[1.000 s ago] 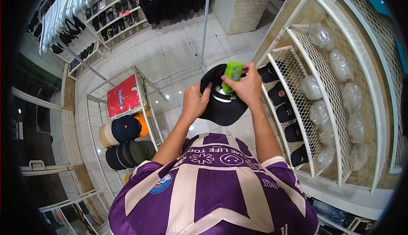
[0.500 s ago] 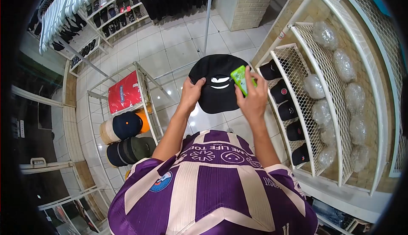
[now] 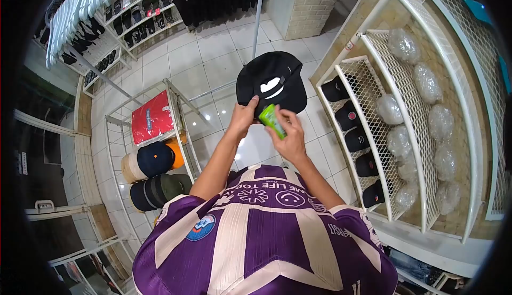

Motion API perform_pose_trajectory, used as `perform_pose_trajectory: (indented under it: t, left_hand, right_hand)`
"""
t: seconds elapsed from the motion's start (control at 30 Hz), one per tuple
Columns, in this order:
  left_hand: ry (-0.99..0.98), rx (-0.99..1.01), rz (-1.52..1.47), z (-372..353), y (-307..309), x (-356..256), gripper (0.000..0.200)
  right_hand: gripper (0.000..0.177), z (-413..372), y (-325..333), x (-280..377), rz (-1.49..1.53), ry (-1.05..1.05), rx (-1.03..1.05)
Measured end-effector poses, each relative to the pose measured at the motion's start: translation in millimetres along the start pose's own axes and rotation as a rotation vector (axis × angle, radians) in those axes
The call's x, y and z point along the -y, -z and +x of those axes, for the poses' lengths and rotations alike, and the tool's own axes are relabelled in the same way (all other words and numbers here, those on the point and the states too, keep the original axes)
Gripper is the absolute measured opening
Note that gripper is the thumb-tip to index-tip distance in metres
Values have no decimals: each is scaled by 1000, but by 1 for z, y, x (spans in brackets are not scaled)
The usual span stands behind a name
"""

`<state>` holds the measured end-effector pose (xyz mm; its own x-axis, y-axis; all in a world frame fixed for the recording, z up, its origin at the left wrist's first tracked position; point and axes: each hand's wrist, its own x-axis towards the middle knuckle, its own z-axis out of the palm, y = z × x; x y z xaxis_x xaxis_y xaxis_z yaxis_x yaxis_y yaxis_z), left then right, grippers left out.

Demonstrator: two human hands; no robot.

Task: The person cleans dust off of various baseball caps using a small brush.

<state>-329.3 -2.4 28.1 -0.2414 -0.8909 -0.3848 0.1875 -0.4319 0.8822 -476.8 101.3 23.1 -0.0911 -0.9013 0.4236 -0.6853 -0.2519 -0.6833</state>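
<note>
In front of me a black cap (image 3: 277, 73) with a white printed mark is held up over the tiled floor. My left hand (image 3: 242, 119) pinches its near left edge, thumb on top of the fabric. My right hand (image 3: 290, 137) grips a small bright green, block-shaped item (image 3: 273, 121) with a pale patterned face. The green item is at the cap's near edge and overlaps it in this view; its exact kind does not show.
On my right, a white mesh rack (image 3: 397, 129) holds several dark caps (image 3: 354, 139) and clear plastic-wrapped bundles (image 3: 426, 83). To the left, a metal stand (image 3: 114, 151) carries a red packet (image 3: 152, 118) and stacked caps (image 3: 156, 157). White hangers (image 3: 88, 7) hang at upper left.
The black cap has turned and tilted in my left hand. My right hand has moved the green item leftward and nearer to me, from the cap's right side to its near edge.
</note>
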Motion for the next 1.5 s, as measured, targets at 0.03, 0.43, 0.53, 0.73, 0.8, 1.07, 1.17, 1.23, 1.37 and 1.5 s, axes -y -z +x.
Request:
perform_pose_trajectory:
  t: [0.03, 0.43, 0.53, 0.73, 0.8, 1.07, 1.17, 1.23, 1.37, 1.5]
  left_hand:
    - [-12, -29, 106, 1, 4, 0, 34]
    - [-174, -22, 118, 10, -36, -20, 39]
    - [-166, 73, 121, 4, -77, -34, 38]
    - [-207, 221, 21, 30, -152, -28, 40]
    - [-259, 252, 22, 12, -181, -51, 43]
    - [-528, 220, 353, 14, -262, -96, 39]
    - [-581, 288, 253, 13, -290, -98, 41]
    - [-587, 324, 164, 11, -306, -99, 42]
    - [-531, 355, 291, 32, -311, -88, 42]
    - [-511, 362, 222, 31, -307, -82, 43]
  right_hand:
    - [68, 3, 4, 1, 26, 44, 52]
    - [66, 15, 56, -7, 29, -4, -214]
    - [67, 32, 102, -29, -289, 25, -429]
    - [62, -2, 159, -25, 57, -38, -187]
    - [62, 5, 216, -21, -70, 46, -350]
    - [45, 113, 451, -40, -886, 194, -755]
    - [44, 153, 490, -66, -878, 111, -613]
    - [43, 167, 497, -73, -886, 86, -590]
    - [43, 175, 494, -71, -856, -83, -577]
    - [44, 158, 480, -60, -1181, 395, -925]
